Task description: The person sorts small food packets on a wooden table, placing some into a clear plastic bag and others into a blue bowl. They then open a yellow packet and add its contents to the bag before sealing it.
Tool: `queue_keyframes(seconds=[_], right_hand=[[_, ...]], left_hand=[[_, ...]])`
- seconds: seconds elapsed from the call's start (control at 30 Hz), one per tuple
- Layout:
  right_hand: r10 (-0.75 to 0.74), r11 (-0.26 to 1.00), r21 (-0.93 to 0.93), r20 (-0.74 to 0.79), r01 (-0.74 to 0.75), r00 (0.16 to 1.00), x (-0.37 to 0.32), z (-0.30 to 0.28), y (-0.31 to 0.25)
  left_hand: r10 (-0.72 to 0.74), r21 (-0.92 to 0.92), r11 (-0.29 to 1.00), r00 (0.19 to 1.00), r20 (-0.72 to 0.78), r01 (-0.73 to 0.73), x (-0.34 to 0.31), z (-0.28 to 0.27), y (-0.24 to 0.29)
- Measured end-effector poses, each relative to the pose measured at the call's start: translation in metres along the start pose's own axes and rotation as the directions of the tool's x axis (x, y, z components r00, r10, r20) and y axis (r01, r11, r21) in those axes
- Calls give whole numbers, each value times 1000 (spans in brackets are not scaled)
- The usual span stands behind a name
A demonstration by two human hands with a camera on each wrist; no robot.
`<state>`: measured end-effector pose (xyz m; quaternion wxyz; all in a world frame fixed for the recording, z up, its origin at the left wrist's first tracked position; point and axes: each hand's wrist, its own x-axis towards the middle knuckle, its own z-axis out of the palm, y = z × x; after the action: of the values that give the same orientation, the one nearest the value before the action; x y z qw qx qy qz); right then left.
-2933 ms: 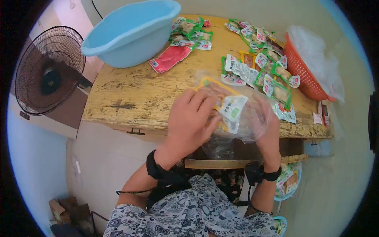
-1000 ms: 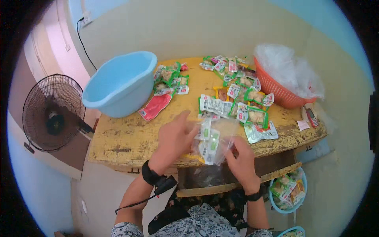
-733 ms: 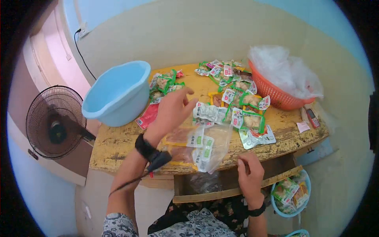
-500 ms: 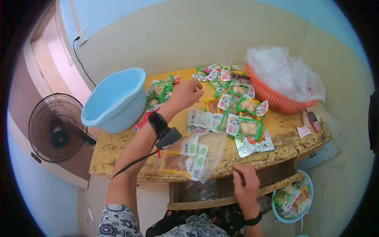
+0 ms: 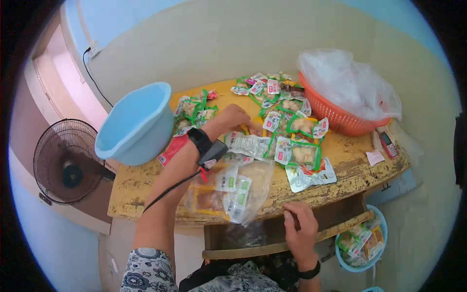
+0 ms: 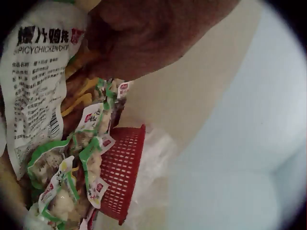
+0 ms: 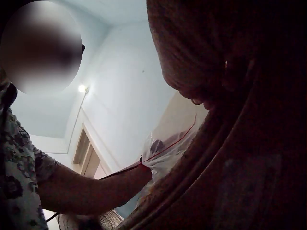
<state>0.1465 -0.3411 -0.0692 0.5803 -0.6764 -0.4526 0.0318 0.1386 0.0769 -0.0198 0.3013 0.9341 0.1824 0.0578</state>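
My left hand [image 5: 234, 117] reaches across the table; its fingers curl down onto a yellow-edged food packet [image 5: 265, 132] and pinch it. The left wrist view shows that hand [image 6: 139, 38] over the packet's yellow edging [image 6: 79, 103], fingertips partly hidden, beside a white printed pouch [image 6: 36, 81]. Close below my left wrist lies a clear plastic bag [image 5: 260, 177] with yellow-edged, white-labelled packets [image 5: 237, 198] in it. My right hand [image 5: 301, 228] hangs loosely curled at the table's front edge, over the drawer, holding nothing. In the right wrist view it is a dark shape.
Several green-edged packets [image 5: 304, 153] lie in a heap before a red basket [image 5: 335, 114] of plastic bags. A blue basin [image 5: 138, 126] and a red packet [image 5: 172, 148] are at left. The drawer [image 5: 287, 246] is pulled out; a blue tub [image 5: 384, 233] stands below right.
The clear bag with packets was let go and lies on the table. My left hand has moved away to the heap and onto a yellow-edged packet. My right hand has drawn back to the table edge.
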Motion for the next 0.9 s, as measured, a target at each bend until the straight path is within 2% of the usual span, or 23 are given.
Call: queue_keyframes(seconds=[0.03, 0.07, 0.17, 0.27, 0.37, 0.47, 0.53, 0.63, 0.67, 0.73, 0.83, 0.9], right_hand=[[10, 1000, 8, 1, -10, 1000, 0, 0, 0], [-1, 1000, 0, -4, 1, 1000, 0, 0, -1], [-29, 999, -19, -17, 28, 999, -1, 0, -2], [-21, 999, -30, -30, 20, 999, -4, 2, 3], [32, 999, -19, -73, -33, 997, -8, 1, 4], [69, 995, 78, -170, -57, 983, -10, 1, -4], [73, 981, 194, -232, -27, 970, -8, 9, -18], [190, 905, 413, -173, -104, 966, 1, 20, -56], [240, 851, 505, -123, -147, 963, 4, 23, -64], [314, 712, 666, -20, -222, 949, 12, 27, -75], [377, 756, 566, 34, -329, 926, 10, 29, -78], [386, 782, 532, -6, -324, 923, 4, 28, -79]], left_hand=[[-162, -236, 960, 986, -29, 151, -8, -2, 9], [-324, -461, 842, 946, -18, 280, -16, -4, 18], [-347, -691, 716, 911, -224, 103, -54, -13, 43], [-336, -652, 758, 840, -426, -27, -88, -27, 52], [-328, -663, 707, 716, -616, -247, -125, -33, 66], [-357, -689, 646, 669, -652, -327, -167, -31, 94], [-340, -700, 621, 683, -647, -354, -192, -19, 110], [-362, -721, 599, 686, -632, -348, -219, 14, 133], [-372, -727, 593, 683, -628, -345, -225, 26, 141], [-362, -762, 556, 729, -582, -332, -238, 48, 150], [-375, -824, 465, 771, -514, -323, -251, 76, 156], [-370, -838, 437, 785, -498, -326, -261, 86, 158]])
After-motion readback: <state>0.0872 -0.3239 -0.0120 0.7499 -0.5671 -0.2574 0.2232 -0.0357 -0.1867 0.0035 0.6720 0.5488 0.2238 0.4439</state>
